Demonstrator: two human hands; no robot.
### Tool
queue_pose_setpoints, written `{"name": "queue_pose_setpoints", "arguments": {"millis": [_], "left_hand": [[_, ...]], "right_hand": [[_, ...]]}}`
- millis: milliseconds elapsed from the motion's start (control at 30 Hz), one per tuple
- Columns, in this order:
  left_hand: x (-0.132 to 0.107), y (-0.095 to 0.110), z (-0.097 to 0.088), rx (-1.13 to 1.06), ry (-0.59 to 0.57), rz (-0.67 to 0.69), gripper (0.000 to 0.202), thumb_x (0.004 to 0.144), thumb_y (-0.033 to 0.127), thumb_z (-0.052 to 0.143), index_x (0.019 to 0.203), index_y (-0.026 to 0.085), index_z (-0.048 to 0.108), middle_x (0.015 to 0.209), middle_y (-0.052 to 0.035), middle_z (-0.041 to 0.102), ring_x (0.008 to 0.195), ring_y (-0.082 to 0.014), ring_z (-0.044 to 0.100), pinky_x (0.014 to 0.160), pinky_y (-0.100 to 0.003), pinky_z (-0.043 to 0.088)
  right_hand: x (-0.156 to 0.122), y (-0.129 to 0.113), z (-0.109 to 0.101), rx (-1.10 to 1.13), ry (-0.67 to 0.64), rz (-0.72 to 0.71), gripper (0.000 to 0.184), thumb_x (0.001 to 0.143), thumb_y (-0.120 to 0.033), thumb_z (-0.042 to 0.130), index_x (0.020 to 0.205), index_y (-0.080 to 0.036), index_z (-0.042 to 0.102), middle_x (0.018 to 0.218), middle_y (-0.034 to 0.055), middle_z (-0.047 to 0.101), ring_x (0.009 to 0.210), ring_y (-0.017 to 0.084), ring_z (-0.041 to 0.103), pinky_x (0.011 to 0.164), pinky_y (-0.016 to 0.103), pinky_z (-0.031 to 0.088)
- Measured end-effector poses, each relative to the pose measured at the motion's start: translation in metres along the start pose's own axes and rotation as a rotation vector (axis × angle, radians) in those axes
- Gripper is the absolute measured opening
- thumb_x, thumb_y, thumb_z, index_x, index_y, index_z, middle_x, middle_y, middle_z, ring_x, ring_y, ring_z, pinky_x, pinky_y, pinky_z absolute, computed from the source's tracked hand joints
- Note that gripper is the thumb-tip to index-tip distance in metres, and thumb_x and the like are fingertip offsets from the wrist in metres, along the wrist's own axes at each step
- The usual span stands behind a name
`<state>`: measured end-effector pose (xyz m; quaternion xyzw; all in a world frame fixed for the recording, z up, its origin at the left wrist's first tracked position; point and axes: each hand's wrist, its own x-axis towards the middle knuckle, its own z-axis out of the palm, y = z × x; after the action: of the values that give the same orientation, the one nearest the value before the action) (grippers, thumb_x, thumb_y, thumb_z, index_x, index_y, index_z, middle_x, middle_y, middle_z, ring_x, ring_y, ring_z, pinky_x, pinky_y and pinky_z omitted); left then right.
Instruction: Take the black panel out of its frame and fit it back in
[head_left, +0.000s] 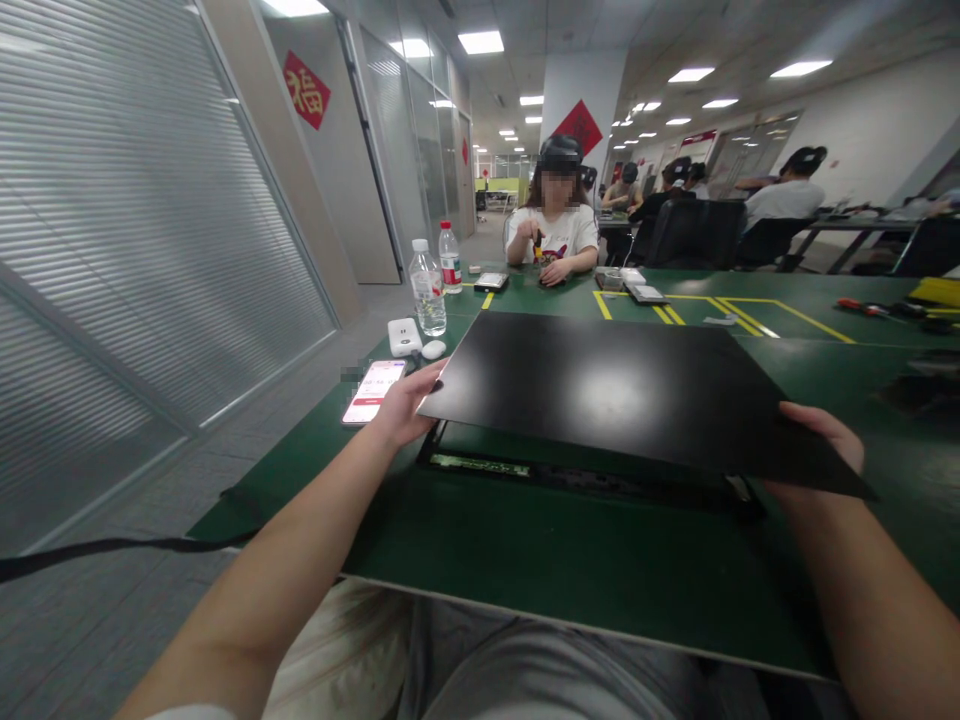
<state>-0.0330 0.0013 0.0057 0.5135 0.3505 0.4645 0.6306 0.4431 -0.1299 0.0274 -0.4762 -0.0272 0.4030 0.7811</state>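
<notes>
A thin black panel (600,385) with a soft light reflection is held slightly tilted above the green table. My left hand (409,405) grips its left edge, and my right hand (821,450) is wrapped round its right edge. Under it lies a black frame (630,485), partly hidden by the panel. Along the near side of that frame a green circuit board strip (480,465) shows. How much of the frame lies beneath the panel cannot be seen.
Left of the panel are a lit phone (373,390), a white device (405,337) and two bottles (428,290). Across the green table (570,570) sits a person (555,215) near several hard drives (491,282). Tools (870,308) lie far right.
</notes>
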Motion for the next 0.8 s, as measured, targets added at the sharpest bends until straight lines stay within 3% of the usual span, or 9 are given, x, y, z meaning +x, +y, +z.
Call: {"name": "queue_pose_setpoints", "arguments": {"millis": [200,300,367,533,800], "left_hand": [[0.000,0.006,-0.001,-0.022,0.032,0.085,0.063,0.076,0.041,0.076,0.133,0.016,0.082,0.121,-0.0123,0.087,0.117,-0.0391,0.082,0.103,-0.048,0.066],[0.002,0.007,-0.004,-0.074,0.072,0.144,0.066,0.075,0.039,0.074,0.135,0.012,0.081,0.115,-0.0123,0.087,0.112,-0.0377,0.082,0.101,-0.046,0.066],[0.002,0.008,-0.007,-0.122,0.109,0.163,0.067,0.074,0.035,0.074,0.137,0.012,0.081,0.112,-0.0106,0.088,0.105,-0.0359,0.083,0.097,-0.045,0.067],[0.002,0.011,-0.005,-0.233,0.154,0.191,0.073,0.069,0.027,0.076,0.140,0.013,0.081,0.108,-0.0082,0.089,0.102,-0.0348,0.084,0.094,-0.041,0.067],[0.000,0.010,0.004,-0.235,0.128,0.177,0.074,0.065,0.023,0.079,0.139,0.015,0.083,0.113,-0.0089,0.090,0.110,-0.0385,0.083,0.093,-0.041,0.067]], "right_hand": [[0.001,0.004,-0.003,-0.208,-0.074,0.186,0.031,0.076,-0.005,0.064,0.100,-0.017,0.080,0.076,0.0066,0.081,0.064,0.028,0.080,0.070,0.042,0.073],[0.008,0.007,-0.009,-0.312,-0.161,0.287,0.031,0.079,-0.004,0.067,0.104,-0.018,0.080,0.076,0.0057,0.082,0.056,0.025,0.075,0.059,0.037,0.069],[0.013,0.009,-0.012,-0.362,-0.243,0.324,0.030,0.079,-0.006,0.070,0.105,-0.017,0.081,0.079,0.0068,0.083,0.059,0.025,0.077,0.059,0.036,0.068],[0.025,0.015,-0.017,-0.480,-0.384,0.179,0.023,0.079,-0.012,0.073,0.098,-0.020,0.082,0.093,0.0105,0.086,0.077,0.021,0.082,0.070,0.027,0.067],[0.036,0.017,-0.023,-0.633,-0.292,0.002,0.048,0.076,-0.021,0.077,0.123,-0.027,0.072,0.101,0.0109,0.086,0.086,0.023,0.083,0.073,0.031,0.068]]}}
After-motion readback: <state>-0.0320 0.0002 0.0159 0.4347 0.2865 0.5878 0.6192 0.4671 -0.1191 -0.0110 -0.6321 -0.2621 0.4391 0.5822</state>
